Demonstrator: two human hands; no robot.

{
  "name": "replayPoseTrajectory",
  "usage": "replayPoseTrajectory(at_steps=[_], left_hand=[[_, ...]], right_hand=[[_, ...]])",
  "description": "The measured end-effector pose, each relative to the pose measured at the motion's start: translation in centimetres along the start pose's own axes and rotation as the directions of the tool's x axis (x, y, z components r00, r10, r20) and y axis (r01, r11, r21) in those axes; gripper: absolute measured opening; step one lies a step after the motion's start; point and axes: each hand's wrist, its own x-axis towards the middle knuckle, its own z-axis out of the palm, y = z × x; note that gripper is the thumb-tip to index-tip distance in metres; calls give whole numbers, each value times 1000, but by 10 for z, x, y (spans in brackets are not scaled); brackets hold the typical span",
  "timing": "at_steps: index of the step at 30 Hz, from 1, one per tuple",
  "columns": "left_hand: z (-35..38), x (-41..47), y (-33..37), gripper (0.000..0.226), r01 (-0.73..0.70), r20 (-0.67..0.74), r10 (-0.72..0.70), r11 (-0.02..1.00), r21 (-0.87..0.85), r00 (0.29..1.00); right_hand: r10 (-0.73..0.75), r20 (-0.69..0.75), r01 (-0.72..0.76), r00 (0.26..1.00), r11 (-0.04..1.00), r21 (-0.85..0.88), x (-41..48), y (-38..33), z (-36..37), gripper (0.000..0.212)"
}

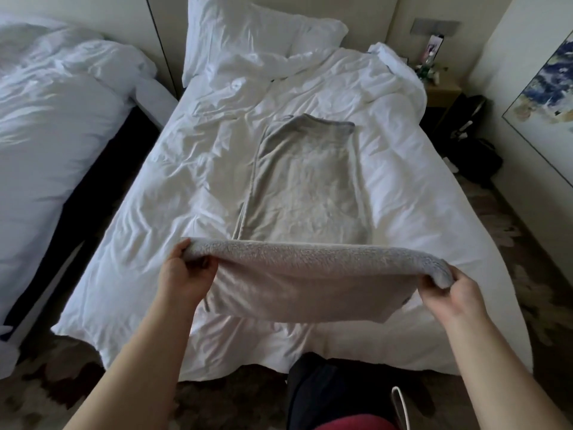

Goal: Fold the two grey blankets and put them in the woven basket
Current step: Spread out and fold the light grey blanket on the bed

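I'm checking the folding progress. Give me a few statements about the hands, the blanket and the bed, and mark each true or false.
1. Both hands grip the near edge of the grey blanket, left hand at one end, right hand at the other. True.
2. The blanket's far end rests on the white duvet. True.
3. The woven basket stands on the bed beside the blanket. False: no basket is in view.
4. The held edge lies flat on the bed. False: it is lifted and folded over.
5. A pillow lies at the head of the bed. True.
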Motion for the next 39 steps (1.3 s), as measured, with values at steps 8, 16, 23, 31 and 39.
replayPoseTrajectory(at_steps=[8,16,23,31,39], left_hand=[[37,165,-40,28,-15,-81,88,765,644,993],[6,259,-99,62,-196,273,31,-621,759,961],[-30,279,-123,69,-104,231,51,-786,610,972],[-72,244,-85,70,11,164,143,-785,619,976],[-108,158,-70,76,176,-65,520,-167,970,852]], right_hand=[[-59,-190,-42,980,873,-486,173,48,51,31],[-36,575,428,817,-630,-648,243,154,64,60],[25,499,313,866,-806,-502,286,149,16,63],[-221,201,-6,954,-687,-727,261,106,-38,62],[-513,-105,-35,852,145,-989,182,101,-89,30]])
